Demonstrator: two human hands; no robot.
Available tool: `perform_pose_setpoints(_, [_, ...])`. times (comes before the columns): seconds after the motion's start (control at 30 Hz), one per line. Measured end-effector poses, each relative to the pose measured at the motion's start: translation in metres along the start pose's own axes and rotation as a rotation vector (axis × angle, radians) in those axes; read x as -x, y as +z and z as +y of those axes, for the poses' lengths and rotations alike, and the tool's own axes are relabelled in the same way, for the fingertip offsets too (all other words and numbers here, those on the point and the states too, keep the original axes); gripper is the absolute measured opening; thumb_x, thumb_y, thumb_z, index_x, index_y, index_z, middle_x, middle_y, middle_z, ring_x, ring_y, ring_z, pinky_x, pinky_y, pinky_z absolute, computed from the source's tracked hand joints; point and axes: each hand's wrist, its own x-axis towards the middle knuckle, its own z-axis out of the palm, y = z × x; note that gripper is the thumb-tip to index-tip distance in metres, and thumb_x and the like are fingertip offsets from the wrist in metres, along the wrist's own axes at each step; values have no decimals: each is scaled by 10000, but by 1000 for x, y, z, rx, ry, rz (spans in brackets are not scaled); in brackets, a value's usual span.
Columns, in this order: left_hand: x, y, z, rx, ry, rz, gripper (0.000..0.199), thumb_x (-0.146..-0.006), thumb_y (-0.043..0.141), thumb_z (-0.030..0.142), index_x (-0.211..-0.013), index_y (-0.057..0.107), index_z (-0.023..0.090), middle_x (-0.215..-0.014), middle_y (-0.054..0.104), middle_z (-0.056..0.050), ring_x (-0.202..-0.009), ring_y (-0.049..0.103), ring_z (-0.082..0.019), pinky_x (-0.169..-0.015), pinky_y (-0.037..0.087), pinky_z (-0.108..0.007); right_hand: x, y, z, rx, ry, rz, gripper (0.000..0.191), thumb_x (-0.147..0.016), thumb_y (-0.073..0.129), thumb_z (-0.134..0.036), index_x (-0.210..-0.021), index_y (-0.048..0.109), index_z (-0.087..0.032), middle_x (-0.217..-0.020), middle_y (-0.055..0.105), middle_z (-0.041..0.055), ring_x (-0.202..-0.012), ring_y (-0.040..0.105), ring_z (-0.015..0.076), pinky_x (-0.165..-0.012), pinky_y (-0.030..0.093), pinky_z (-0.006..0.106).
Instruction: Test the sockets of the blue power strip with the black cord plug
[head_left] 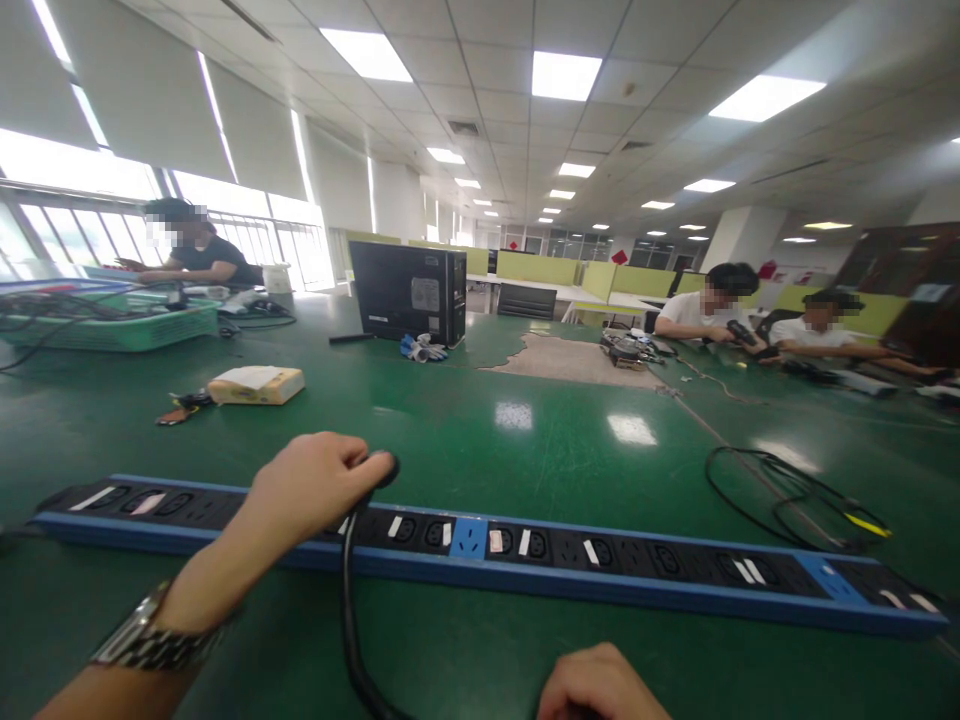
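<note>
A long blue and black power strip [517,570] lies across the green table, its sockets facing up and several marked with white tape. My left hand [311,490], with a metal watch on the wrist, is closed around the black plug end of a power cord [349,600], just over the strip's middle-left part. From there the cord hangs in front of the strip and runs out at the bottom edge. Low in the view, my right hand [600,685] is partly cut off. Its fingers look curled, and whatever may be in them is hidden.
Beyond the strip are a yellow tissue pack [259,388], a green basket of cables [142,330], a black computer tower [409,292] and gloves [424,347]. A coiled black cable [780,490] lies right. Other people sit at the table's far left and far right.
</note>
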Motion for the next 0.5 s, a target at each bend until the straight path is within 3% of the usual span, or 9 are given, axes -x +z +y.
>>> perform_pose_setpoints(0.1, [7,11,23,82,78,-82,427,-762,424,520,-475,439,204,-496,450,8,-510,453,-146,-486,247,-264,-2,2,-1,-54,45,-78,558,-710,565,-727,-886,726,-222,-620,621,-5,-489,475,66,-481,351,161])
perform_pose_setpoints(0.23, [15,47,47,115,115,-109,392,-756,433,460,-461,441,202,-474,437,10,-478,432,-133,-475,229,-266,-3,5,2,-125,103,-111,633,-640,677,-667,-1098,674,-231,-760,687,15,-463,420,47,-456,330,160])
perform_pose_setpoints(0.37, [16,72,59,101,118,-96,371,-750,437,449,-469,477,209,-489,495,-10,-489,475,-153,-463,229,-273,-1,6,13,-207,116,-106,613,-573,715,-664,-961,729,-190,-639,633,-4,-427,375,32,-426,304,156])
perform_pose_setpoints(0.5, [15,79,65,72,118,-95,361,-749,443,447,-498,550,210,-543,589,-53,-543,564,-196,-474,286,-277,3,4,16,-204,83,-94,514,-606,704,-629,-826,751,-166,-537,539,-25,-434,418,36,-430,306,148])
